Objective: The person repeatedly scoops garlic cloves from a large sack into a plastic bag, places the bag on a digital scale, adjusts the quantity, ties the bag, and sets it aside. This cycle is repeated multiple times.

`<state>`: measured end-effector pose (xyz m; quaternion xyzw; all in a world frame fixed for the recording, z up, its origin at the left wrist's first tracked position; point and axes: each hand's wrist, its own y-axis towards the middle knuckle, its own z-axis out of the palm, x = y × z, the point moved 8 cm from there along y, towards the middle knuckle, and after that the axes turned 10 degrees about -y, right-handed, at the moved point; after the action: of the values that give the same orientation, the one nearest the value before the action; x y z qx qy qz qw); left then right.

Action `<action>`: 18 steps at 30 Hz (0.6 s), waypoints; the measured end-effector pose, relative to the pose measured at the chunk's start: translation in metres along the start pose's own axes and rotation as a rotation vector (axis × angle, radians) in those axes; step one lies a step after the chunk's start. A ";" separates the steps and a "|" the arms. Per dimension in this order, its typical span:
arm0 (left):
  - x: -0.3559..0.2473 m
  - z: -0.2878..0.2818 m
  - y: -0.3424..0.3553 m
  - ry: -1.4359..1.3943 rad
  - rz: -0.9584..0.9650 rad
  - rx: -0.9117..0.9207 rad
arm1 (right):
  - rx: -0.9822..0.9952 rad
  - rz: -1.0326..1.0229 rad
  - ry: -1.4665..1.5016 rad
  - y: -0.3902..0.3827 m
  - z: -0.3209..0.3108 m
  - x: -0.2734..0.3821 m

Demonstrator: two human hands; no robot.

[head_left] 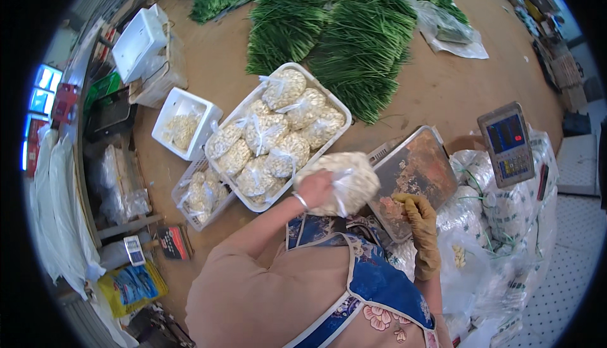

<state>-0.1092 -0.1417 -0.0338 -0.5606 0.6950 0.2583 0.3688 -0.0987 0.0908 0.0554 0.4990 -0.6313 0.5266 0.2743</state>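
Note:
My bare left hand (315, 190), with a white band at the wrist, grips a knotted clear plastic bag of pale cloves (354, 186) that look like peeled garlic. The bag is blurred, between a white plastic crate (344, 109) and the metal pan of a scale (417, 164). Similar tied bags (265, 131) fill that crate. Over the pan's near right edge is my right hand (420, 228) in a tan glove, its fingers loosely bent and apart, with nothing visible in them. The scale's display (508, 142) stands at the right.
Bundles of long green stalks (360, 44) cover the floor ahead. A smaller crate (202, 199) of bags and a white foam box (186, 123) with loose cloves stand at the left. Large wrapped sacks (512, 221) are piled on my right. A phone (134, 250) lies at the lower left.

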 end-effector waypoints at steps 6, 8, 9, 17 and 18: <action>0.150 -0.074 -0.018 0.302 -0.332 -0.159 | 0.163 0.103 0.031 0.003 0.025 -0.017; 0.187 -0.105 -0.010 0.413 -0.404 -0.163 | 0.175 0.137 -0.026 0.005 0.029 -0.028; 0.199 -0.122 -0.006 0.443 -0.442 -0.174 | 0.185 0.150 -0.030 0.008 0.029 -0.033; 0.266 -0.201 0.001 0.510 -0.717 -0.381 | 0.127 0.164 -0.119 0.015 0.026 -0.036; 0.267 -0.204 -0.002 0.553 -0.791 -0.402 | 0.122 0.157 -0.142 0.014 0.027 -0.037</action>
<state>-0.1789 -0.4566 -0.1264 -0.8874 0.4380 0.0700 0.1261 -0.0938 0.0778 0.0096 0.4998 -0.6531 0.5472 0.1557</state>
